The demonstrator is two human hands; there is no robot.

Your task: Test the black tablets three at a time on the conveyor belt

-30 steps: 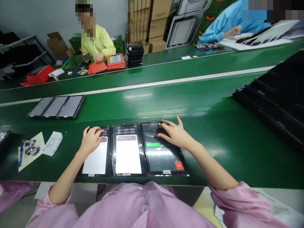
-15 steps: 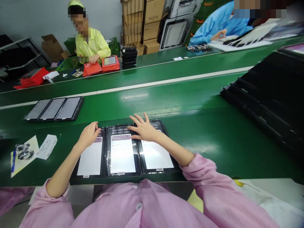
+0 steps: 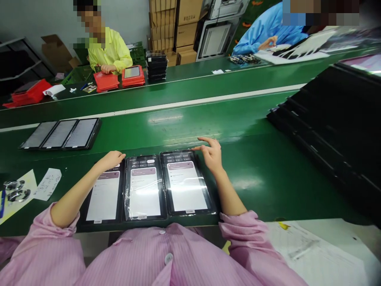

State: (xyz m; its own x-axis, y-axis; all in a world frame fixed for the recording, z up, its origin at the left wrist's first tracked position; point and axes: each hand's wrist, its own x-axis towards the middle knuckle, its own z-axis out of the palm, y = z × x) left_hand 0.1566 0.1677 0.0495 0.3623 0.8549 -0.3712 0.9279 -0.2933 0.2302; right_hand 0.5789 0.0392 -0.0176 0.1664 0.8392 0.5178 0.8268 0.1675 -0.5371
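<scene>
Three tablets lie side by side in a black tray at the near edge of the green bench: a left tablet (image 3: 104, 196), a middle tablet (image 3: 145, 186) and a right tablet (image 3: 184, 182), all with lit white screens. My left hand (image 3: 110, 159) rests on the top edge of the left tablet, its fingers curled loosely and holding nothing. My right hand (image 3: 210, 154) hovers at the top right corner of the right tablet, fingers spread, the forefinger pointing left over that corner.
A second tray of three dark tablets (image 3: 61, 134) lies on the conveyor belt at the left. Black stacked trays (image 3: 333, 119) fill the right side. Paper slips and metal parts (image 3: 18, 188) lie at the far left. Two people work beyond the belt beside red cases (image 3: 132, 76).
My right hand moved from the right tablet to the middle one and back out to the right tablet's top corner. The right screen turned from dark to white. The left hand stayed put.
</scene>
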